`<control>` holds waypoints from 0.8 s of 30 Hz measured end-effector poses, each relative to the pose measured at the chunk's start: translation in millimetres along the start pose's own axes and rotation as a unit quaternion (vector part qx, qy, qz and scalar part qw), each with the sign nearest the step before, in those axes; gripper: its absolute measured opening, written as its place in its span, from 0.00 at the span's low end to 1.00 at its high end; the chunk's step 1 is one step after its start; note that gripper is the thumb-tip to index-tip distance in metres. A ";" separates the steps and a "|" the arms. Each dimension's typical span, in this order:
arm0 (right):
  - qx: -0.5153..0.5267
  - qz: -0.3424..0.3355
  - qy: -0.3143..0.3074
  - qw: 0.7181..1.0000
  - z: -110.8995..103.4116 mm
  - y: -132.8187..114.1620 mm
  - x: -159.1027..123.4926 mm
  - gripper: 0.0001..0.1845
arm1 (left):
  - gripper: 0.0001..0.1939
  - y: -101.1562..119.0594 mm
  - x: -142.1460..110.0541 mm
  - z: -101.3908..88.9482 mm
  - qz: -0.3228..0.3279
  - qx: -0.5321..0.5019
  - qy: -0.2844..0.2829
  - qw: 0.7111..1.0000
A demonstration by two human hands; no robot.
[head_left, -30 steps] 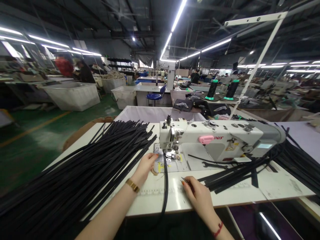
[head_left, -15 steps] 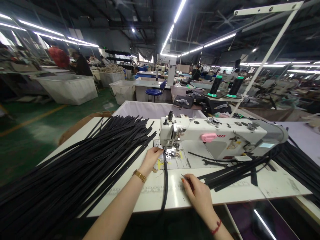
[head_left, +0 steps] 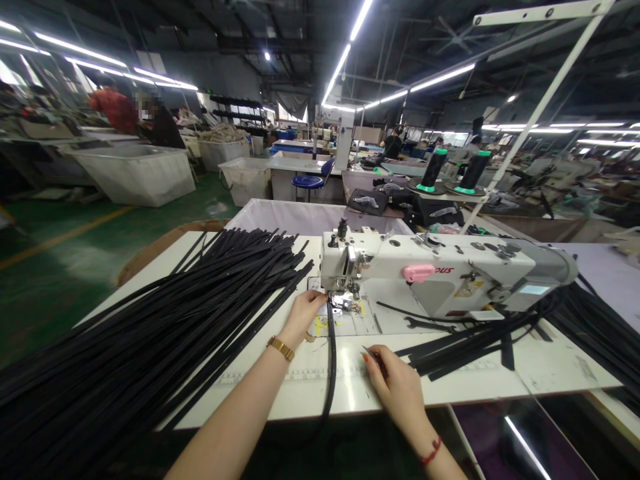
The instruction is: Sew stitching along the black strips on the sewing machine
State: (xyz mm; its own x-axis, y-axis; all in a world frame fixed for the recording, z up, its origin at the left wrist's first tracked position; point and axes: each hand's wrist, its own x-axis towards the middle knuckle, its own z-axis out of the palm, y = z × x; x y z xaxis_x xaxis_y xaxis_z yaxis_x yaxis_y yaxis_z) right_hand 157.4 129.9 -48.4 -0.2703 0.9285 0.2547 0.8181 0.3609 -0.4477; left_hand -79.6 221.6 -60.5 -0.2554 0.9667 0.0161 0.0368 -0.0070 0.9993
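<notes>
A white sewing machine (head_left: 440, 277) stands on a white table (head_left: 470, 383). One black strap (head_left: 331, 360) runs from under the presser foot toward me and hangs over the front edge. My left hand (head_left: 303, 315) rests beside the needle, fingertips on the strap's far end; a gold watch is on that wrist. My right hand (head_left: 395, 387) lies on the table to the right of the strap, fingers closed on a small metal tool (head_left: 371, 354) whose tip pokes out. A red cord circles that wrist.
A large pile of black straps (head_left: 165, 340) covers the table's left side. More straps (head_left: 475, 340) lie under and right of the machine. Two thread cones (head_left: 453, 172) stand behind it on a stand. White bins (head_left: 135, 173), a blue stool and other people are farther back.
My left hand has slid forward to the presser foot along the strap. The view has tilted slightly; my right hand has barely shifted.
</notes>
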 end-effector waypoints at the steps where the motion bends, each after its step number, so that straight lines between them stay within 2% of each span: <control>1: -0.002 0.000 0.000 1.000 0.2 0.0 -0.4 0.13 | 0.10 0.1 0.0 0.1 0.000 0.000 0.001 1.000; 14: -0.006 0.002 0.004 1.000 0.8 -0.1 -0.1 0.14 | 0.14 0.3 2.3 3.8 0.009 0.006 0.007 1.000; 18: 0.049 -0.002 0.005 0.999 -3.3 0.0 3.2 0.13 | 0.16 -2.5 4.0 4.9 0.017 0.009 0.003 1.000; 21: 0.090 -0.019 0.012 0.996 -5.7 -3.4 20.5 0.13 | 0.17 -5.2 6.1 5.8 0.024 0.013 0.001 1.000; 24: 0.100 -0.022 0.017 0.995 1.4 -8.7 54.4 0.09 | 0.17 -6.6 7.9 6.8 0.031 0.015 -0.003 0.999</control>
State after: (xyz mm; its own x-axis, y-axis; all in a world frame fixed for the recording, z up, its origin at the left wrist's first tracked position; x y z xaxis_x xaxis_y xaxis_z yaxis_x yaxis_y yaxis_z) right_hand 134.8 177.4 -31.9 -0.2837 0.9090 0.3052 0.6878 0.4147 -0.5958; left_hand -75.3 231.1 -67.1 -0.2460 0.9661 0.0785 0.0812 -0.0602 0.9949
